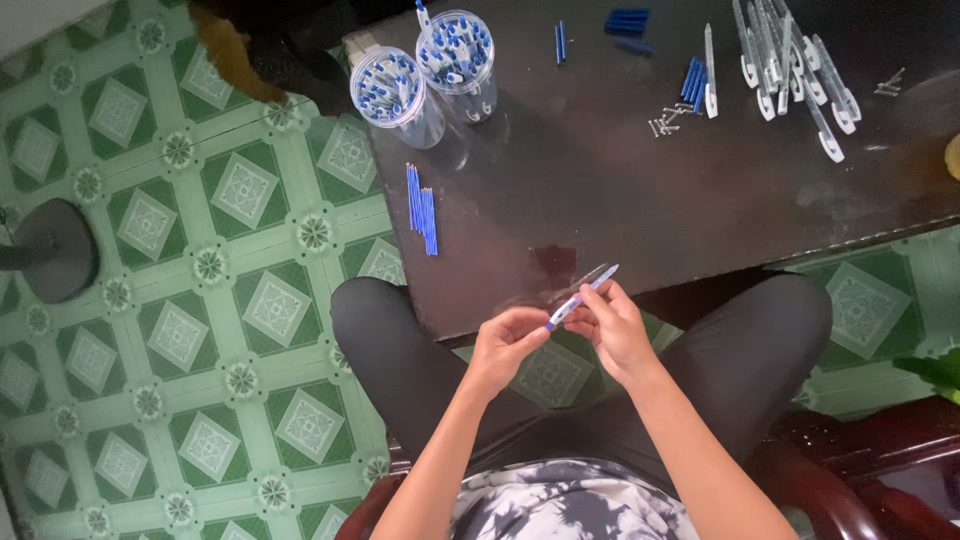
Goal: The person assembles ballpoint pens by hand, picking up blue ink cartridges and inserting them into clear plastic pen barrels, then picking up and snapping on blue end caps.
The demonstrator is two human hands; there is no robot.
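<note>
green patterned floor tiles [180, 300] fill the left. further right, on the dark worktop [600, 190], two clear tubs of finished pens [425, 75] stand far, loose blue refills [422, 215] nearer. at the near edge, the left hand [505, 345] has its fingers pinched on the blue tip end of a clear pen [582, 295], while the right hand [615, 330] has its fingers closed around the barrel. this looks like mid-assembly; seating the part seems to need a straight, aligned push. clear clips [795, 70] lie far right.
</note>
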